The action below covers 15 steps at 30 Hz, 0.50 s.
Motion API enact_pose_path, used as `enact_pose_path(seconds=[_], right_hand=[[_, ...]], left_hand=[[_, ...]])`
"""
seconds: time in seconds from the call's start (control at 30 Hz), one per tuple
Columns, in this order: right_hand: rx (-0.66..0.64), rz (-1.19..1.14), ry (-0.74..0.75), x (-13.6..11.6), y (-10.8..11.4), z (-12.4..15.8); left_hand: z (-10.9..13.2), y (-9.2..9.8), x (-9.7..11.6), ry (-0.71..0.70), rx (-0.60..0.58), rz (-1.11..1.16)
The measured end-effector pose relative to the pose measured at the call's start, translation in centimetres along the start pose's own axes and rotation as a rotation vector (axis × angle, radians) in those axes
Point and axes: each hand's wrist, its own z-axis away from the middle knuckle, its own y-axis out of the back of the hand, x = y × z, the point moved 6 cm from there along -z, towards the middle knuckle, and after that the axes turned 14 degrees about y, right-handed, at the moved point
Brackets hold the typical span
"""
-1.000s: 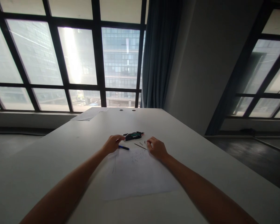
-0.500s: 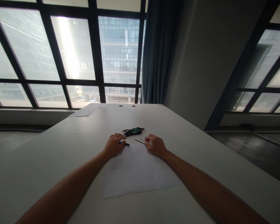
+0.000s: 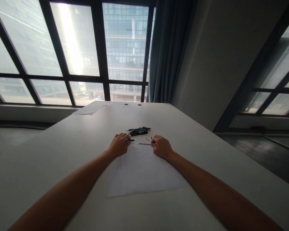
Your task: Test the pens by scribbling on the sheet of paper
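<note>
While your left hand point(image 3: 119, 144) rests near the top-left corner of the paper sheet point(image 3: 144, 175), the head view shows its grip narrow, thumb and fingers round a dark pen barrel point(image 3: 131, 140) whose end points toward your other side. Your right hand point(image 3: 161, 146) sits near the sheet's top-right corner, fingertips pinched at one end of a thin rod point(image 3: 144, 143); the rod lies almost level along the sheet's upper edge, its free end toward the barrel, with a gap between them. Just beyond the rod you have two small pieces point(image 3: 147, 139), too small to identify, and past those a cluster of pens point(image 3: 138, 131) on the white table point(image 3: 202, 166).

You seem to be at the step of handling the barrel and rod, one in each hand. Judging from this, the next move calls for a light, steady pinch on the rod, and for care not to knock the loose pieces.
</note>
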Motion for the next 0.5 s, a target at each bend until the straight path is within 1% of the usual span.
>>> enact_pose_path(seconds=[0.2,0.3,0.5], right_hand=[[0.129,0.004,0.004,-0.11,0.73,0.14],[0.162,-0.005,0.030,-0.30,0.92,0.18],[0.186,-0.017,0.017,-0.03,0.87,0.25]], left_hand=[[0.06,0.71,0.31,0.033,0.075,0.018],[0.20,0.75,0.54,0.020,0.068,0.046],[0.30,0.60,0.78,-0.013,0.040,0.093]])
